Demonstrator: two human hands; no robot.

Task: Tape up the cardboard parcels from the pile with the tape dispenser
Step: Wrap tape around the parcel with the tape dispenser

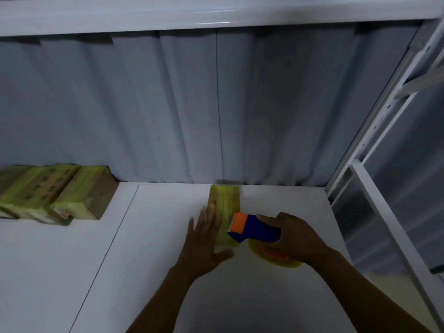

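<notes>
The right hand (292,236) is gripping the blue-and-orange tape dispenser (253,228) over the yellow-taped flat cardboard parcel (225,200); the left hand (204,239), fingers straight, is pressing it.

No legible text, brand or number anywhere. Rows of dark printed marks (42,186) on top of the pile (79,188) at left, too blurred to read. Small red-and-white label (64,215) at its near edge, likewise unreadable.

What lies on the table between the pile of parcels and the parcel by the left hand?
In the head view only bare white table, crossed by a thin dark seam, lies between the pile and the parcel.
</notes>
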